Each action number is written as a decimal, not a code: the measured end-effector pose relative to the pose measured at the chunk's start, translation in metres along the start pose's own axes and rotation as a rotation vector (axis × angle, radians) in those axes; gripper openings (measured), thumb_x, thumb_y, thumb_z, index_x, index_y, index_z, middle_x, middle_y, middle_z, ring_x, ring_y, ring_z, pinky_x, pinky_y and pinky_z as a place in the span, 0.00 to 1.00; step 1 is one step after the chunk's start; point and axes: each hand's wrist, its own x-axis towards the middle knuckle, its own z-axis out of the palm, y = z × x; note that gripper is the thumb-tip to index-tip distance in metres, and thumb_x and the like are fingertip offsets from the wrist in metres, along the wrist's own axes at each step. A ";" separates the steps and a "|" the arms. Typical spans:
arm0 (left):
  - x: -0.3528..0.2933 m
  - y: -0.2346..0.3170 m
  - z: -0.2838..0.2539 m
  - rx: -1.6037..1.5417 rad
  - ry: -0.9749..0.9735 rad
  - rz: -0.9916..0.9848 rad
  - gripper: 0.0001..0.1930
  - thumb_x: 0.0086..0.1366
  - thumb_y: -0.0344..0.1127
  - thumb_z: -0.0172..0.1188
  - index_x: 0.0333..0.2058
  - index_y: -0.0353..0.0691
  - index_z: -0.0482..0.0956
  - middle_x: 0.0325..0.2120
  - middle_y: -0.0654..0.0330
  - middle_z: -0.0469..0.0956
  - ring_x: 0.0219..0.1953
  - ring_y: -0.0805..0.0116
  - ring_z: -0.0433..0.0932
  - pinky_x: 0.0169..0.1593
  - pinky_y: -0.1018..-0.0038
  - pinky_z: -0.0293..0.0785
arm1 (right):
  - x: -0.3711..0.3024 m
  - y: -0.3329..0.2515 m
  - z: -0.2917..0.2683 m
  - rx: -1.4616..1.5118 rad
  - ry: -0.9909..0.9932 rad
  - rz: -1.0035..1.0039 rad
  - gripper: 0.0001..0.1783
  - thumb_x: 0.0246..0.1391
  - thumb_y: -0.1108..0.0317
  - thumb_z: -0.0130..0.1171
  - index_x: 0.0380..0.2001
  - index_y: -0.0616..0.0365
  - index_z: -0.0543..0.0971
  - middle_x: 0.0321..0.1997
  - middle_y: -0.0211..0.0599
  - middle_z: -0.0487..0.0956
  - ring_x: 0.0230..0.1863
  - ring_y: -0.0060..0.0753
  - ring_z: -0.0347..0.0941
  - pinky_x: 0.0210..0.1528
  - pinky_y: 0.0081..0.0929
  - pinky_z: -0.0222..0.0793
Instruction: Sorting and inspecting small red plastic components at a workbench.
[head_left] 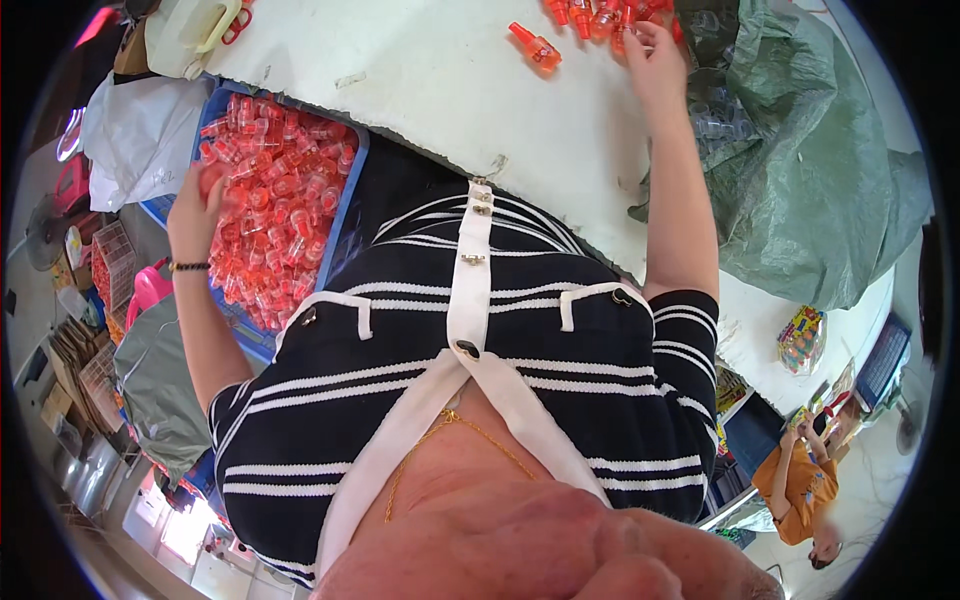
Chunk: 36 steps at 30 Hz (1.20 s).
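Observation:
At the far end of the white table my right hand (656, 62) has its fingers closed at a small red bottle (618, 42) with a narrow tip. Several more red bottles (582, 16) lie bunched beside it, and a single orange-red bottle (537, 48) lies apart to the left. On the left, my left hand (194, 212) is at the side of a blue crate (362, 150) heaped with small red-and-clear plastic pieces (280, 200). Something reddish shows at its fingers, but blur hides whether it is gripped.
A green plastic sack (800, 170) with clear pieces at its mouth covers the table's right side. Near the left far edge stand a pale jug (190, 35) and red-handled scissors (238, 22). A white bag (130, 130) hangs beside the crate. Another person (800, 485) works at lower right.

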 end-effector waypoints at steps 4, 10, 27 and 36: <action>-0.020 -0.052 0.020 0.196 -0.158 -0.173 0.27 0.58 0.40 0.61 0.55 0.42 0.66 0.46 0.44 0.72 0.44 0.42 0.73 0.46 0.57 0.71 | 0.025 0.019 0.003 -0.280 0.052 -0.001 0.26 0.52 0.55 0.59 0.48 0.62 0.73 0.39 0.42 0.80 0.38 0.31 0.77 0.42 0.27 0.71; 0.044 0.118 0.025 -0.241 0.158 0.421 0.26 0.58 0.38 0.61 0.54 0.36 0.67 0.47 0.47 0.72 0.52 0.48 0.69 0.55 0.62 0.65 | 0.021 0.011 0.014 -0.478 0.023 0.080 0.29 0.49 0.51 0.61 0.48 0.63 0.74 0.40 0.41 0.81 0.41 0.33 0.78 0.43 0.28 0.72; 0.066 0.339 0.037 -1.217 -0.611 0.455 0.22 0.60 0.37 0.58 0.52 0.38 0.66 0.34 0.58 0.74 0.32 0.66 0.77 0.35 0.72 0.75 | -0.106 -0.067 0.000 0.540 0.051 0.037 0.17 0.51 0.65 0.63 0.39 0.65 0.75 0.35 0.37 0.79 0.35 0.25 0.77 0.37 0.21 0.72; 0.053 0.315 0.062 -1.642 -1.009 0.017 0.18 0.65 0.44 0.55 0.46 0.38 0.72 0.23 0.69 0.72 0.23 0.78 0.72 0.24 0.83 0.65 | -0.093 -0.062 -0.052 -0.206 -0.086 -0.260 0.18 0.48 0.70 0.63 0.45 0.52 0.76 0.49 0.33 0.76 0.50 0.37 0.72 0.49 0.30 0.69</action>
